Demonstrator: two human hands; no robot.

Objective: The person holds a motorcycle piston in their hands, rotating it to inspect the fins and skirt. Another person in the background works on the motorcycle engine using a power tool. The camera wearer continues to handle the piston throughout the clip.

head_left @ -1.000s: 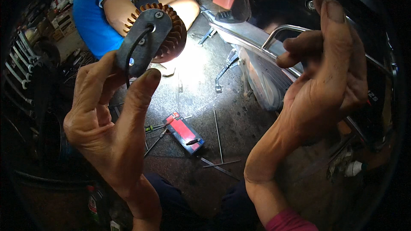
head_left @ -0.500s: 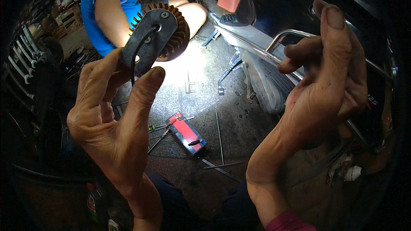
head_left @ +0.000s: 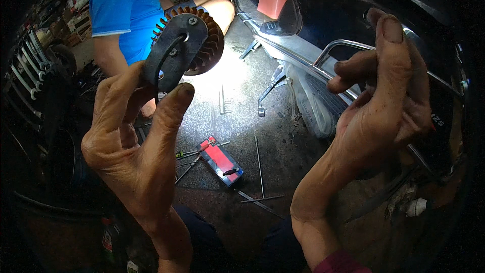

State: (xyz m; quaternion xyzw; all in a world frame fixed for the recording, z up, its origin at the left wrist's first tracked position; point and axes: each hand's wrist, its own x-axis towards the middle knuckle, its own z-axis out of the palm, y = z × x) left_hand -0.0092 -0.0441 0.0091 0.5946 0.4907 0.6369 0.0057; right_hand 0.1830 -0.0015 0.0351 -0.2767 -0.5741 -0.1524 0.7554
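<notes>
My left hand (head_left: pixel 136 136) is raised, thumb and fingers closed on the lower end of a black bracket plate (head_left: pixel 177 40). Two screws and a short black cable show on the plate. Fixed to its far side is a round heat sink (head_left: pixel 214 45) with copper-coloured fins; its front face is turned away from me. My right hand (head_left: pixel 386 81) is held up to the right, thumb upright and fingers loosely bent and apart. Nothing shows in it. It overlaps the view of a dark motor scooter (head_left: pixel 333 15) without a visible grip on it.
A person in a blue shirt (head_left: pixel 118 7) sits beyond my left hand. On the brightly lit floor lie a red and black box (head_left: pixel 220 162), a T-handle wrench (head_left: pixel 260 169) and screwdrivers (head_left: pixel 188 169). Several spanners (head_left: pixel 31 65) hang at the left; a chrome rail (head_left: pixel 348 43) edges the scooter.
Both my hands stay almost in place, the bracket and heat sink still held in the left. The seated person has shifted, the arm now lower and further left. The view has moved very slightly.
</notes>
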